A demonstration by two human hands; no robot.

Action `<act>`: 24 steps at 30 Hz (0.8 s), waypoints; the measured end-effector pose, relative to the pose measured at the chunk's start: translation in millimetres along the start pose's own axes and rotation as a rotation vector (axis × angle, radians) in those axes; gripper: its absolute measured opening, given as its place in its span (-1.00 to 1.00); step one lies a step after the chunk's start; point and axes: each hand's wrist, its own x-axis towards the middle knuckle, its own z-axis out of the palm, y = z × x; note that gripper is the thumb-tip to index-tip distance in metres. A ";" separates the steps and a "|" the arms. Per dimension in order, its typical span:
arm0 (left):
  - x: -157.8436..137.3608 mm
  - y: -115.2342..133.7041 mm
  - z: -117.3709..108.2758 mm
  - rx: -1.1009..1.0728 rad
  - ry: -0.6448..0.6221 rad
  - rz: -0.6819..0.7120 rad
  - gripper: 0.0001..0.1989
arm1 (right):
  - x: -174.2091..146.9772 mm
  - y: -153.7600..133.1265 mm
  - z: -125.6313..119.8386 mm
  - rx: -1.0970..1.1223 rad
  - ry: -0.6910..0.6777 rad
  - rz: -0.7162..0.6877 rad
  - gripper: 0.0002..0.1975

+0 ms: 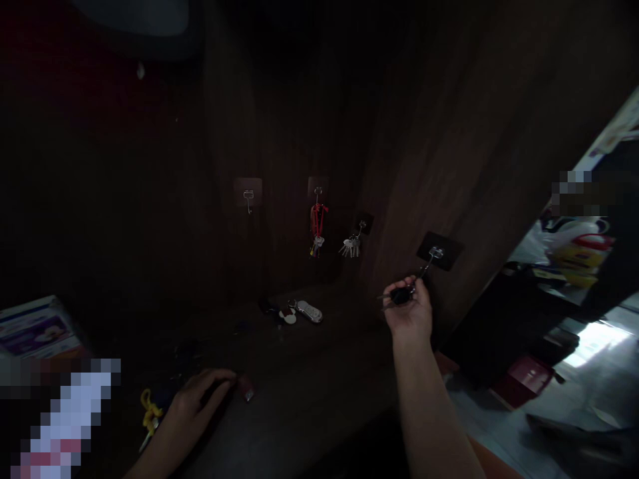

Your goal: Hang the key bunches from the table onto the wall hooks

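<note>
My right hand [410, 311] is raised with its palm turned up. Its fingers are closed around a bunch of black-headed keys [401, 295], just under a metal hook [436, 253] on the right-hand panel; whether the keys hang on that hook I cannot tell. On the dark wooden surface rests my left hand [197, 399], thumb and fingers apart. Its fingertips reach a small dark red object [245, 388], touching or nearly so. Beside the left wrist lies a yellow cord [150, 412] with a key on it. Farther back is a silver key fob [309, 311] with a white tag [287, 316].
On the back wall, a bare hook [248, 198] hangs left of keys on a red strap [318, 226]. Silver keys [351, 247] hang from another hook nearby. A purple and white box [42, 329] stands at left. Bags and a red container [524, 380] are beyond the right panel.
</note>
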 end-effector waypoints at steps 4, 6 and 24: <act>0.5 2.2 -0.5 -0.005 -0.011 -0.015 -0.77 | 5.9 -0.2 -7.8 -0.015 0.025 -0.001 -0.94; 1.6 3.6 -0.8 -0.012 -0.019 -0.012 -0.76 | 8.4 0.1 -12.6 -0.033 0.021 -0.004 -0.95; 1.1 8.5 -2.1 -0.047 -0.038 -0.042 -0.77 | -10.3 48.7 -66.7 -0.201 -0.007 0.049 -0.76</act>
